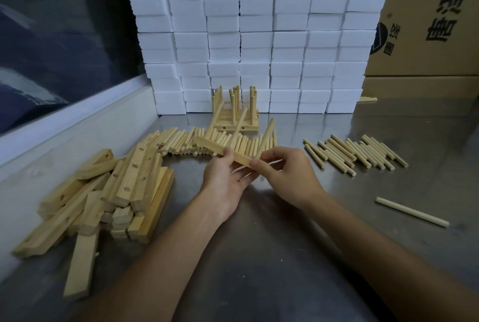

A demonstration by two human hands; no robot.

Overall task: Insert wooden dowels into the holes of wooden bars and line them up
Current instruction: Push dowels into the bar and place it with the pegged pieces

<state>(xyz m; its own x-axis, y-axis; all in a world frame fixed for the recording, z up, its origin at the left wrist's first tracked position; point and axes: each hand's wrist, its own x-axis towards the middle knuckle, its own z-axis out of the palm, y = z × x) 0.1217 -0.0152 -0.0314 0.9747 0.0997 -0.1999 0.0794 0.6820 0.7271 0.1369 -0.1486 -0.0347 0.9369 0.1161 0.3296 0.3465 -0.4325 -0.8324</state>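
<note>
Both the left hand (225, 179) and right hand (285, 174) pinch a light, stiff wooden bar (223, 149) with dowels, best gripped at its ends.

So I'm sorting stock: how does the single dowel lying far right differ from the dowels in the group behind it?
The single dowel lies alone near the table's right edge; the group of dowels lies side by side in a loose row. The single dowel looks longer and paler than those in the group. Both are plain round wooden sticks flat on the metal table.
</note>
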